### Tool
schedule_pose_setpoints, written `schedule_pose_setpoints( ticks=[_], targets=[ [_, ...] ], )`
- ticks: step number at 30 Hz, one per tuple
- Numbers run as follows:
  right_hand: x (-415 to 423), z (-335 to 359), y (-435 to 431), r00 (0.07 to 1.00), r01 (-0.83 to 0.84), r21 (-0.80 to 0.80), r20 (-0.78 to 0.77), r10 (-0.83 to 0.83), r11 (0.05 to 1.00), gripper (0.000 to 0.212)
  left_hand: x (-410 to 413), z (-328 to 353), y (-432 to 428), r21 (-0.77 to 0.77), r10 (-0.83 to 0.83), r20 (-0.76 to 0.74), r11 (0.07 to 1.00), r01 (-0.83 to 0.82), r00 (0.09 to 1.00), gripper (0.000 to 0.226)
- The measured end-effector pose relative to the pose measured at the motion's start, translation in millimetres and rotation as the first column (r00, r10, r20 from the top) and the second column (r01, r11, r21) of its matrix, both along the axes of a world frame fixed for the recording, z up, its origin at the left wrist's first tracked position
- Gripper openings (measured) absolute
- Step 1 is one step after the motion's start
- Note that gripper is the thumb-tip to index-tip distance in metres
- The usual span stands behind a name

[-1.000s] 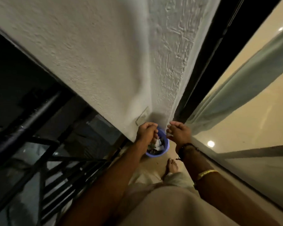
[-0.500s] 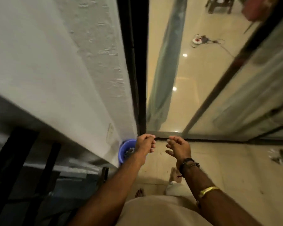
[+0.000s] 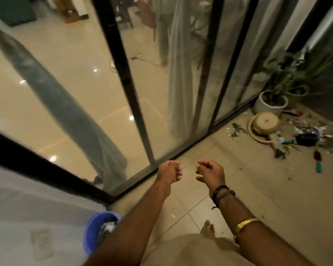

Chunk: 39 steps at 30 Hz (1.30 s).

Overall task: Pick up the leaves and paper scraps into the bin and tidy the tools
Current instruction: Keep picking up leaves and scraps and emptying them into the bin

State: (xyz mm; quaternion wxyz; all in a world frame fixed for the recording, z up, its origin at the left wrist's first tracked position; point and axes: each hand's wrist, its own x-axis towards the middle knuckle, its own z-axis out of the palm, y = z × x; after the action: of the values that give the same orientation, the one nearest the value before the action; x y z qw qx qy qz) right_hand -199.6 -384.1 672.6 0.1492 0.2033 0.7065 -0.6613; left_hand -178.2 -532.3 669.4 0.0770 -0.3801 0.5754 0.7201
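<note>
With the left hand (image 3: 168, 173) grip clenched empty and the right hand (image 3: 210, 172) slack, the scraps (image 3: 306, 131) lay on the floor (image 3: 258, 192) well apart from the bin (image 3: 93, 233), light and flimsy, probably best pinched in bunches.

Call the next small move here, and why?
Probably step toward the litter pile beside the overturned pot. The left hand and right hand appear to hold nothing. The blue bin sits close by at the wall with scraps in it. Leaves, paper bits and a green-handled tool lie on the floor ahead to the right.
</note>
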Motion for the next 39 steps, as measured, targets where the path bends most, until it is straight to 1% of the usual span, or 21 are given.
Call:
schedule_pose_setpoints(
  ticks=[4, 7, 11, 14, 20, 26, 30, 36, 39],
  targets=[
    [-57.7, 7.0, 69.5, 0.992, 0.125, -0.016, -0.031, -0.126, 0.992, 0.016, -65.9, 9.8, 74.5, 0.026, -0.115, -0.011, 0.993, 0.115, 0.993, 0.011],
    [-91.2, 14.1, 115.1, 0.974, 0.226, -0.054, -0.022, -0.227, 0.973, 0.017, -108.0, 20.8, 124.7, 0.043, -0.2, -0.022, 0.979, 0.201, 0.979, 0.009],
    [-139.6, 14.8, 162.3, 0.937, 0.346, -0.085, -0.011, -0.348, 0.934, 0.016, -168.3, 26.1, 174.7, 0.046, -0.307, -0.024, 0.95, 0.308, 0.951, 0.005],
    [-180.7, 9.6, 189.9, 0.914, 0.404, -0.085, -0.006, -0.406, 0.911, 0.016, -217.3, 20.6, 204.1, 0.049, -0.356, -0.003, 0.933, 0.356, 0.934, 0.004],
    [-281.2, -1.8, 230.0, 0.881, 0.471, -0.081, 0.008, -0.472, 0.878, 0.015, -329.2, 1.2, 248.6, 0.054, -0.418, 0.002, 0.907, 0.417, 0.908, 0.009],
    [-386.0, -7.6, 258.4, 0.841, 0.541, -0.088, 0.066, -0.537, 0.836, 0.017, -452.4, -7.1, 280.9, 0.095, -0.486, 0.07, 0.873, 0.479, 0.871, 0.01],
    [-448.5, -21.0, 278.5, 0.821, 0.57, -0.076, 0.1, -0.563, 0.818, 0.017, -521.0, -14.6, 301.7, 0.062, -0.509, 0.127, 0.861, 0.505, 0.851, 0.016],
    [-547.0, -47.9, 328.7, 0.835, 0.543, -0.061, 0.143, -0.531, 0.838, 0.016, -615.5, -39.0, 335.7, 0.133, -0.552, 0.229, 0.834, 0.536, 0.802, 0.013],
    [-597.7, -72.6, 360.3, 0.852, 0.505, -0.053, 0.187, -0.488, 0.862, 0.018, -657.5, -52.5, 360.7, 0.103, -0.496, 0.268, 0.867, 0.487, 0.826, 0.011]
  ],
)
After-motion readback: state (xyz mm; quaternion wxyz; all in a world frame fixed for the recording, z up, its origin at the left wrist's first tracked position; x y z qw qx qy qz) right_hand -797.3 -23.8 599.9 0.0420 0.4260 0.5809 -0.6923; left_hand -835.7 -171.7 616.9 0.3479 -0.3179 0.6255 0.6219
